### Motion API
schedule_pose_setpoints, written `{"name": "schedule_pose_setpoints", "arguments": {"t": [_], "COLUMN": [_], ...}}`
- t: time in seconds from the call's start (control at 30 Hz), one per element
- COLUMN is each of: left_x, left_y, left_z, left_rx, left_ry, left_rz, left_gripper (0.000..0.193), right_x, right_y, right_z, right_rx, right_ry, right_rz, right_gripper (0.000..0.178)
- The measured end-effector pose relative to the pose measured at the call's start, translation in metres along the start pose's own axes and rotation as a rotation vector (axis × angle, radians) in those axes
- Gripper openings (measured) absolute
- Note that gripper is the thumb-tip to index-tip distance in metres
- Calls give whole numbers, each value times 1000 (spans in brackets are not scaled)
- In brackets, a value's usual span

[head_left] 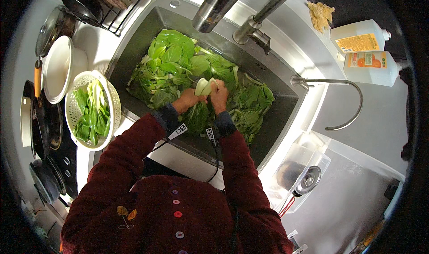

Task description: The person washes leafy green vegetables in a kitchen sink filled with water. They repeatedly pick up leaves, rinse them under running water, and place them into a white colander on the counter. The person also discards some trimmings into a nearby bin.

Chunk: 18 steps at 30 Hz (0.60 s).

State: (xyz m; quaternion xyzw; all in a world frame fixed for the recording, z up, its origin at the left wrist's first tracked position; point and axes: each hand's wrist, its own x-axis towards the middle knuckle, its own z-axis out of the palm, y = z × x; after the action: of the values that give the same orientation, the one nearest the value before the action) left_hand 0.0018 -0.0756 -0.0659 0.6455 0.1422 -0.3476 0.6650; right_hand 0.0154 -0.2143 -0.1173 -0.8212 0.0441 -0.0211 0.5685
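Observation:
Over the dark grey sink [285, 111], a head of bok choy [202, 88] is held with its pale stem end up and its green leaves hanging down. My left hand [190, 100] is wrapped round the stems. On the right side of the same stem end, my right hand [219, 96] has its fingers closed in a pinch at a pale stalk. Loose leafy greens [172, 53] fill much of the sink around both hands, some seeming to lie in water. To the left, a white colander [115, 104] holds several stalks of bok choy [94, 113].
A wide metal faucet spout [216, 6] and its lever [259, 39] overhang the sink's far side. A thin curved tap [357, 97] stands right, near two plastic bottles [357, 44]. Left are a white pot [58, 71] and pans [53, 124]. A clear container [295, 164] sits lower right.

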Motion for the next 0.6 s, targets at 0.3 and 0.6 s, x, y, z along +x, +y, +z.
{"name": "schedule_pose_setpoints", "arguments": {"t": [0.3, 0.6], "left_x": [-2, 11], "left_y": [4, -18], "left_z": [-4, -24], "left_rx": [88, 95], "left_ry": [1, -163], "left_rz": [-5, -109], "left_gripper": [23, 31], "right_x": [13, 18], "right_y": [17, 43], "right_z": [-3, 8], "right_rx": [99, -287], "right_ry": [-151, -322], "right_rz": [275, 308], "right_gripper": [30, 40]}}
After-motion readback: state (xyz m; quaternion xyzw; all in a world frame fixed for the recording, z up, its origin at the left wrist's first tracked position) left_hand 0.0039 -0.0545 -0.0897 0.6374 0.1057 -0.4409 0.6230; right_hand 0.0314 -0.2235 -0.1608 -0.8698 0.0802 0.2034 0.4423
